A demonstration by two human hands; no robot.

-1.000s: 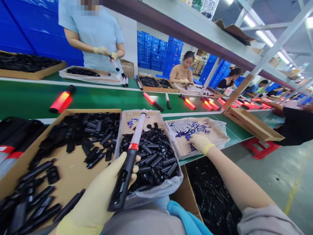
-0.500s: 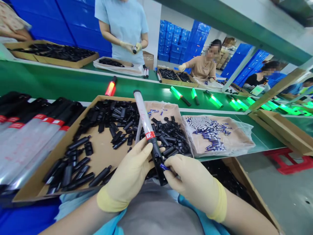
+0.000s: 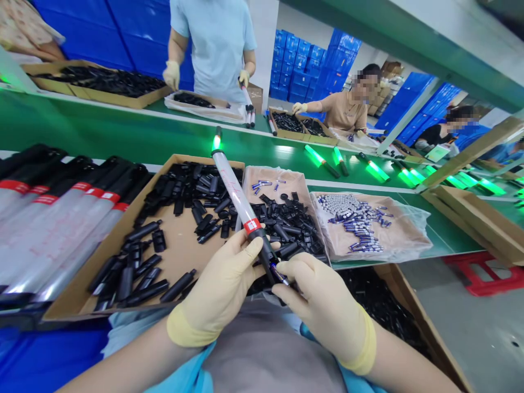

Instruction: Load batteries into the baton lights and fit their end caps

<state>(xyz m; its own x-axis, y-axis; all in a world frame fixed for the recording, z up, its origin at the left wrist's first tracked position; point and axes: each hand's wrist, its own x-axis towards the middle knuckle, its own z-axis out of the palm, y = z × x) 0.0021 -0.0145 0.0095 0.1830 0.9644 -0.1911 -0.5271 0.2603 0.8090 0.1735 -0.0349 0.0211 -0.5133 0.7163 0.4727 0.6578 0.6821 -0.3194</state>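
Note:
A light stick (image 3: 234,191) with a clear tube, red band and black handle slants up and away in front of me. My left hand (image 3: 221,286), in a cream glove, is closed around the upper part of its black handle. The gloved fingers of my right hand (image 3: 325,300) pinch a small blue-and-silver battery (image 3: 284,278) at the handle's open side. Blue shows inside that opening, but the fingers partly hide it. Behind the handle is a lined tray (image 3: 282,176) with black plastic parts (image 3: 292,221) and a few batteries.
Left stand a carton (image 3: 67,297) of black parts and stacked light sticks (image 3: 61,224). A tray of batteries (image 3: 356,218) sits at the right. Beyond, lit green sticks (image 3: 317,156) lie on the green belt (image 3: 164,131). Co-workers sit or stand across it.
The stick in my hands tilts further left, with the battery still pinched at its handle. Belt sticks have shifted right; the nearest now glows green, where red showed. The opposite co-worker's hands have parted.

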